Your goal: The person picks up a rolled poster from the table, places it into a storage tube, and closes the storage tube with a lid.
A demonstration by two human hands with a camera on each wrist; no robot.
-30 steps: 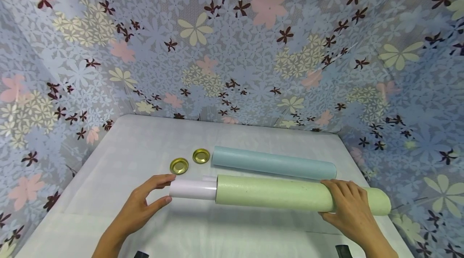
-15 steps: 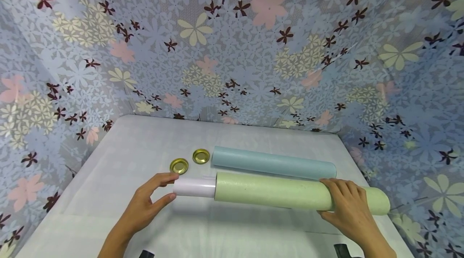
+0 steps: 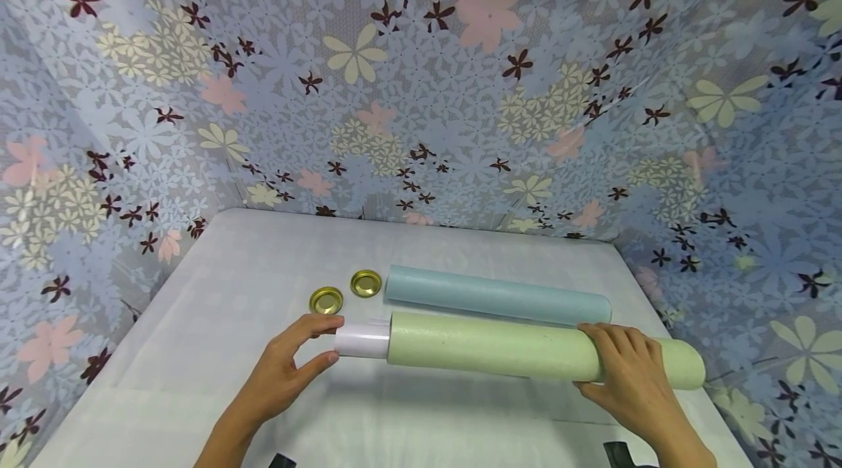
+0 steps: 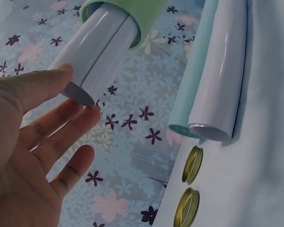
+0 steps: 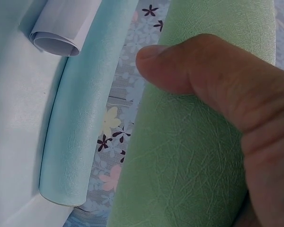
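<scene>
A light green textured tube [image 3: 493,346] is held up lengthwise over the table, and my right hand [image 3: 628,369] grips it near its right end. In the right wrist view the thumb [image 5: 175,66] lies across the green surface. A glossy white rolled sheet of paper [image 3: 363,340] sticks out of the tube's open left end, the rest of it hidden inside. My left hand [image 3: 286,364] holds the roll's outer end between thumb and fingertips. The left wrist view shows the thumb on one side of the roll [image 4: 94,45] and fingertips at its lower rim.
On the white-covered table [image 3: 263,248], a light blue tube [image 3: 496,295] lies behind the green one. Beside it lies a second white paper roll [image 4: 217,75], mostly hidden in the head view. Two gold round lids [image 3: 325,300] rest near the blue tube's left end. Floral cloth [image 3: 421,88] surrounds the table.
My left hand has moved right with the white paper roll, and less of the roll shows outside the green tube. My right hand and the tube have shifted only slightly.
</scene>
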